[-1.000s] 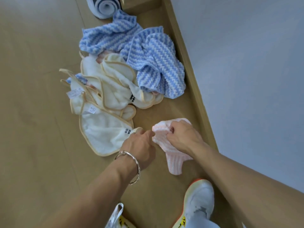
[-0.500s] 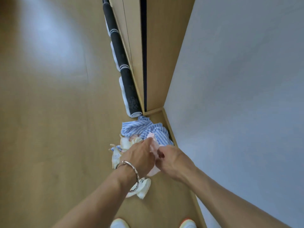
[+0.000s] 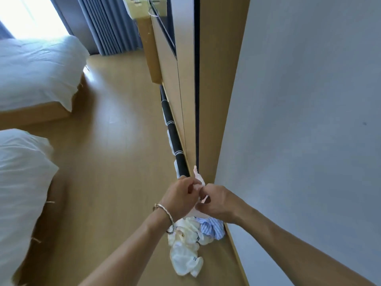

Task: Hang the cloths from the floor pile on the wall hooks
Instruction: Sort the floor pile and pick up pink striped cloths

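I am pinching the pink cloth (image 3: 199, 179) between both hands, left hand (image 3: 181, 196) and right hand (image 3: 219, 203) curled round its bunched top edge, holding it in the air above the floor pile (image 3: 186, 259). I may be feeling for a hanging loop, but my fingers are hiding it. The grip is taking only a small bit of fabric, so the cloth could be slipping out and dropping back onto the cream cloths and the blue striped cloth (image 3: 210, 228) below. No hooks are showing on the wall (image 3: 309, 120) to my right, so I am risking a blind reach. The pile is lying right below my arms, where I could be treading on it. A black roll (image 3: 172, 129) is lying along the foot of the wooden panel (image 3: 214, 89) ahead, and two beds (image 3: 35, 69) are standing well apart on my left.
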`<control>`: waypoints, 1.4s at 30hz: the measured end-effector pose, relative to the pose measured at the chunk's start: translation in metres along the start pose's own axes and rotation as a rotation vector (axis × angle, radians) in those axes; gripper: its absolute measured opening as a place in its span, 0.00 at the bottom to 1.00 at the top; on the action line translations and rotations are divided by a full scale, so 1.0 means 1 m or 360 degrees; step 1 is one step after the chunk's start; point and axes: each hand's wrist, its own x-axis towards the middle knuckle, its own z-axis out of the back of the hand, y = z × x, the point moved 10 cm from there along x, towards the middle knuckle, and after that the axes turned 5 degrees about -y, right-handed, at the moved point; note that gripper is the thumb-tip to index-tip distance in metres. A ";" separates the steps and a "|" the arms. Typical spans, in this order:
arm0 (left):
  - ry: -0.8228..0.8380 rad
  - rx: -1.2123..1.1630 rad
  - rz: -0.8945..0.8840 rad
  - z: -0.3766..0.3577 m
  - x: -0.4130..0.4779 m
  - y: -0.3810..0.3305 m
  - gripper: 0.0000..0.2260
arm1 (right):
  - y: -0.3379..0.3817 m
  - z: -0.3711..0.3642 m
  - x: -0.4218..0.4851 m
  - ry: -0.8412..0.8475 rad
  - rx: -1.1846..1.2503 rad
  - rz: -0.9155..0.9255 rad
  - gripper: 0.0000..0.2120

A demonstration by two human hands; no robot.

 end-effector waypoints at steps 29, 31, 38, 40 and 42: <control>-0.0165 -0.0068 -0.0471 0.169 -0.099 -0.035 0.13 | 0.179 0.027 -0.044 0.0017 -0.0392 0.0355 0.05; -0.0086 -0.0007 -0.0410 0.163 -0.097 -0.025 0.12 | 0.183 0.028 -0.042 -0.0048 -0.0483 0.0364 0.08; 0.0023 0.0150 -0.0290 0.143 -0.091 0.021 0.05 | 0.195 0.039 -0.031 -0.0259 -0.0615 0.0306 0.09; -0.0122 0.0053 -0.0198 0.149 -0.087 0.034 0.10 | 0.192 0.043 -0.031 -0.0299 -0.0659 0.0276 0.06; -0.0298 -0.0101 -0.0074 0.161 -0.085 0.049 0.09 | 0.187 0.043 -0.032 -0.0313 -0.0698 0.0231 0.06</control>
